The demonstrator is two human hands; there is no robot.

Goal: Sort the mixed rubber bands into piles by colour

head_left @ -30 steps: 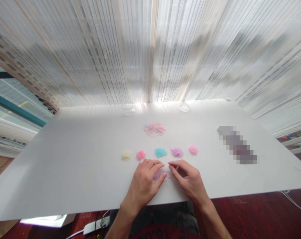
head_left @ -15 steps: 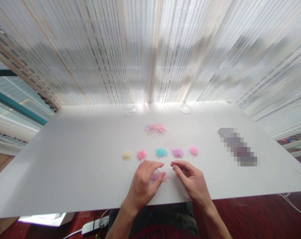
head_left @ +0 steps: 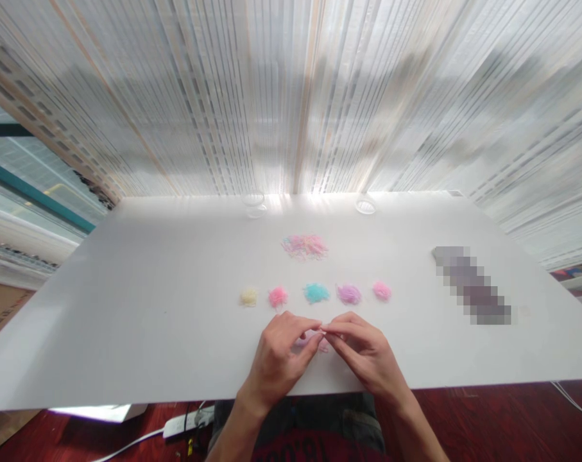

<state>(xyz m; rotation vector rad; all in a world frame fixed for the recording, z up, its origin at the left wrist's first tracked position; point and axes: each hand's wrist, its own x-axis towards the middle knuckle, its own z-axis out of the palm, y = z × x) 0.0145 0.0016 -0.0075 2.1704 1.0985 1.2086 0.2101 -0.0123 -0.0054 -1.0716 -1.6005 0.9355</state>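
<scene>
My left hand (head_left: 282, 351) and my right hand (head_left: 362, 350) meet fingertip to fingertip low over the white table. Both are closed in a pinch; whatever they hold is too small to make out. Partly hidden under the fingers lies a small lilac and pink pile (head_left: 303, 343) of thin strands like tiny rubber bands. Just beyond my hands runs a row of similar piles: pale yellow (head_left: 248, 296), coral pink (head_left: 278, 296), turquoise (head_left: 316, 292), purple (head_left: 350, 294) and light pink (head_left: 382, 290). Farther back sits a larger mixed-colour pile (head_left: 305, 246).
Clear round dishes or lids (head_left: 255, 210) stand at the table's back edge, with another clear dish (head_left: 366, 206) to their right. A pixelated object (head_left: 471, 285) lies on the right. Translucent striped curtains (head_left: 271, 96) hang behind. Below the table's front edge is a power strip (head_left: 187, 422).
My fingertips, apart before, have come together, the right hand moving left and the left fingers closing. The whole view has shifted slightly.
</scene>
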